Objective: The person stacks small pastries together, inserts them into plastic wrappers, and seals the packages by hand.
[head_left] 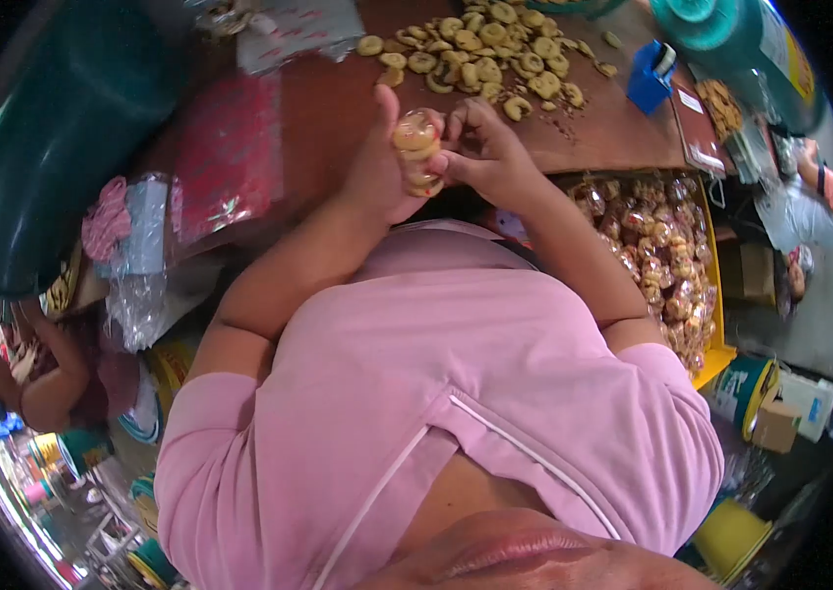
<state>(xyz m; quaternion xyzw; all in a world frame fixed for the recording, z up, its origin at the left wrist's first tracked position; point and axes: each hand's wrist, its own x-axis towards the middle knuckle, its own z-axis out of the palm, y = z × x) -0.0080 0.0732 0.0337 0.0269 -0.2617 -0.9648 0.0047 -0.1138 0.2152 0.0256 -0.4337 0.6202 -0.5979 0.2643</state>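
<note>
A small clear plastic bag of round cookies (417, 147), stacked in a column, is held upright over the near edge of the brown table. My left hand (377, 172) wraps round it from the left, thumb pointing up. On the other side my right hand (490, 152) has its fingers curled, with the thumb pressed against the bag's side. Beyond my hands, a loose heap of ring-shaped cookies (544, 84) lies on the table with crumbs around it. Flat plastic bags with red print (227, 147) lie to the left.
A yellow crate (716, 285) full of filled cookie bags (657, 256) stands at my right. A blue tape dispenser (649, 79) sits at the table's right side, near a large teal container (756, 49). A dark green drum (58, 128) rises at the left. Another person's arm (58, 364) shows lower left.
</note>
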